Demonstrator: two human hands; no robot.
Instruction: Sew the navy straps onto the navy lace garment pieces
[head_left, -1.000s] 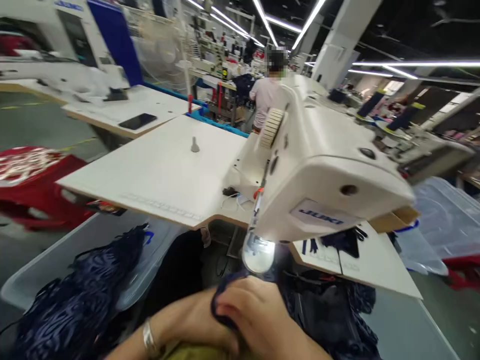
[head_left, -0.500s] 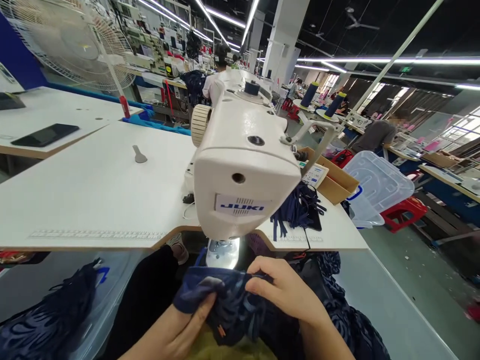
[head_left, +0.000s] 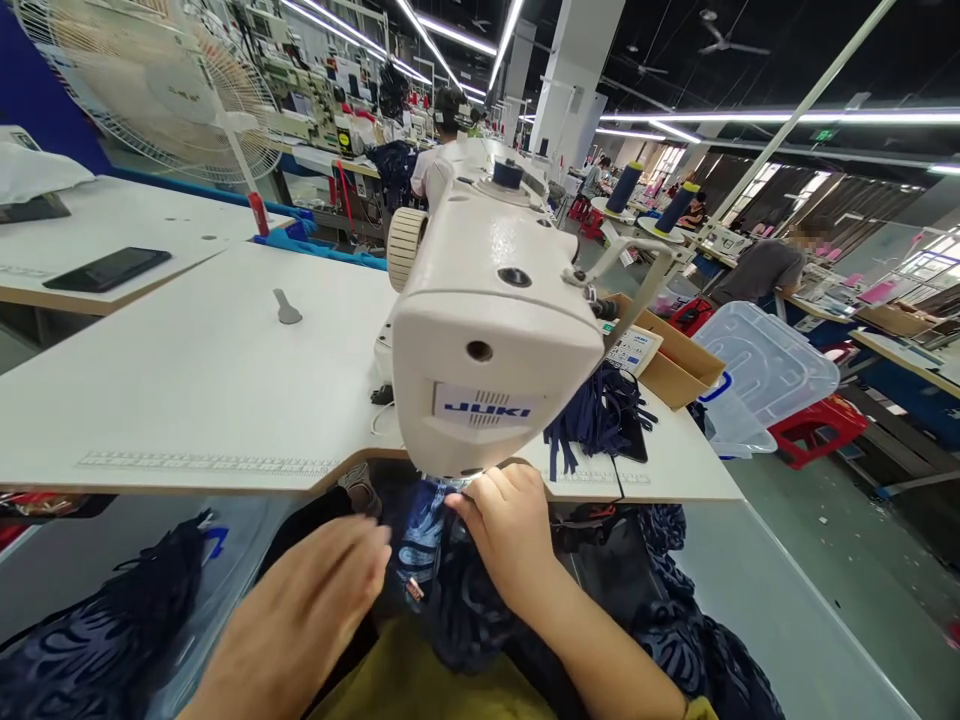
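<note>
A navy patterned garment [head_left: 469,600] hangs from beneath the head of a white sewing machine [head_left: 495,340], with a small label [head_left: 415,590] on it. My right hand [head_left: 510,520] pinches its upper edge close under the machine head, which hides the stitching area. My left hand [head_left: 315,590] is off the cloth, to its left, over my dark-clothed leg. Its fingers are stretched out and held together, slightly blurred by motion, and nothing shows in them.
Navy strips [head_left: 596,415] lie on the white table [head_left: 187,380], right of the machine. A grey metal piece [head_left: 286,308] rests on the left side. More navy garments sit in a clear bin [head_left: 247,545] at lower left and at lower right [head_left: 697,640]. A fan [head_left: 157,90] stands behind.
The garment's edge has moved up under the machine head, with my right hand following. My left hand has let go of the garment and moved left.
</note>
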